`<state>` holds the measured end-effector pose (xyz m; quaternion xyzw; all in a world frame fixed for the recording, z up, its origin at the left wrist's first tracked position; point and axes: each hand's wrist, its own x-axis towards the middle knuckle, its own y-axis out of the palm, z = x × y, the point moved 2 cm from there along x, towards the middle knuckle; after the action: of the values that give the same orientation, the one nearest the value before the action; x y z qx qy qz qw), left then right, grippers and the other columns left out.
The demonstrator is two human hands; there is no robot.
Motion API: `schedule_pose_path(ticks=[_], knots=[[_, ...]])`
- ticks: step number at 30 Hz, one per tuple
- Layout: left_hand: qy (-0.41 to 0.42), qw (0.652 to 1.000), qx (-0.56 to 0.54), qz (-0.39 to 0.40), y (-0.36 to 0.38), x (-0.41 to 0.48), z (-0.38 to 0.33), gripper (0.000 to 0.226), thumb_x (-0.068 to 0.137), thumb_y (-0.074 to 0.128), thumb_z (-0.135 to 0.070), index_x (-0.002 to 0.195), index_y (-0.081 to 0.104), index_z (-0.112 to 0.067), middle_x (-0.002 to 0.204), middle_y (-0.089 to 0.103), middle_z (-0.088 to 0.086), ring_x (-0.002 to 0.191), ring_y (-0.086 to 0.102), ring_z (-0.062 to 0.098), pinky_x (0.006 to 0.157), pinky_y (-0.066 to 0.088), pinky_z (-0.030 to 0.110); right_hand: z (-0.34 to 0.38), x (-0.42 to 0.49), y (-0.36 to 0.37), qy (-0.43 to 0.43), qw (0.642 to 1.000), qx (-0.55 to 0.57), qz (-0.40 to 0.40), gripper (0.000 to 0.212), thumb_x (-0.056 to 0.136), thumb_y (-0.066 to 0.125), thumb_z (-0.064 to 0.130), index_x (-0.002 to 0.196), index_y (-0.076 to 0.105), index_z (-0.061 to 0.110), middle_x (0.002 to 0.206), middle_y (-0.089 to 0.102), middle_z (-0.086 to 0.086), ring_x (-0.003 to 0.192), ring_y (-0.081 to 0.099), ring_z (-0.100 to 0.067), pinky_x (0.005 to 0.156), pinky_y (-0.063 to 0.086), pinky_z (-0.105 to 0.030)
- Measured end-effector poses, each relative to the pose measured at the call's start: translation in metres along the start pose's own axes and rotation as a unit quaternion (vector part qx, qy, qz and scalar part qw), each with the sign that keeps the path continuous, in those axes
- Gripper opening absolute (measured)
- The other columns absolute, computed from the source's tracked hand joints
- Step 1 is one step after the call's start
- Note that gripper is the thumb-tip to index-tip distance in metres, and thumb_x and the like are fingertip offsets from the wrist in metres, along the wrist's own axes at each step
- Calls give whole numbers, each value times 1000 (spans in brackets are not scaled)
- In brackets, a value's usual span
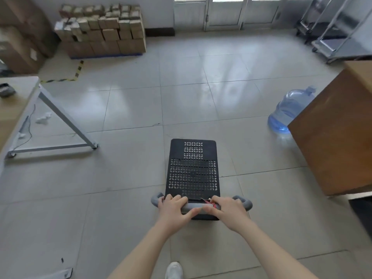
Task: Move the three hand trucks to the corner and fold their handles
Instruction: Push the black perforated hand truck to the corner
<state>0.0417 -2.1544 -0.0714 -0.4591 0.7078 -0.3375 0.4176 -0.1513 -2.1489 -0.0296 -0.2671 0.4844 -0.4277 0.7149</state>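
So right now both hands are on the grey handle (201,206) of a small black hand truck (192,170), which sits out on the open tiled floor (128,109), well away from any wall. The left hand (174,207) is wrapped over the bar left of centre and the right hand (226,210) is wrapped over it right of centre, next to a bit of red tag or string (210,202). My take for pushing it well: keep the hands evenly spread so the deck tracks straight, push low and steady, and steer left of the blue water jug (289,110) and the brown cabinet (334,133) on the right. There are what look like two metal carts (330,39) parked in the far right corner, so that's probably the target, though I'm guessing. Don't fold the handle until it's parked. As for writing, nothing's readable: the stacked cardboard boxes (104,31) at the far left are too blurry, and the deck shows no logo I can see.
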Motion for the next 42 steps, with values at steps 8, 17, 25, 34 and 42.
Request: schedule_pose_path(ticks=[8,17,25,34,42], knots=[[34,999,-13,-1,-62,150,24,64,66,21,-84,72,46,-25,77,50,-13,88,40,14,87,25,36,15,133,-74,27,1000,15,-3,43,87,33,67,84,42,26,81,51,5,78,41,-20,79,34,-41],[68,998,5,20,-124,320,30,66,68,22,-86,72,45,-24,75,52,-14,85,39,11,89,27,37,6,283,-153,42,998,32,-36,57,80,27,78,89,51,27,91,64,3,86,55,-20,82,34,-41],[84,996,-12,36,-171,467,22,76,62,11,-92,72,45,-25,75,49,-14,87,41,12,94,24,37,-9,404,-232,51,997,44,-48,53,82,26,75,85,50,27,82,56,9,81,51,-16,78,33,-40],[143,987,4,71,-225,661,7,77,61,13,-93,69,45,-23,67,44,-15,86,43,10,90,25,34,-37,553,-320,97,988,63,-98,66,72,16,84,80,48,27,84,61,8,82,49,-17,80,31,-41],[222,968,38,114,-258,844,-31,79,58,12,-95,67,42,-23,66,42,-19,85,39,11,93,25,36,-74,669,-405,174,971,100,-130,86,57,-3,89,89,50,30,90,61,8,99,54,-19,79,32,-41]])
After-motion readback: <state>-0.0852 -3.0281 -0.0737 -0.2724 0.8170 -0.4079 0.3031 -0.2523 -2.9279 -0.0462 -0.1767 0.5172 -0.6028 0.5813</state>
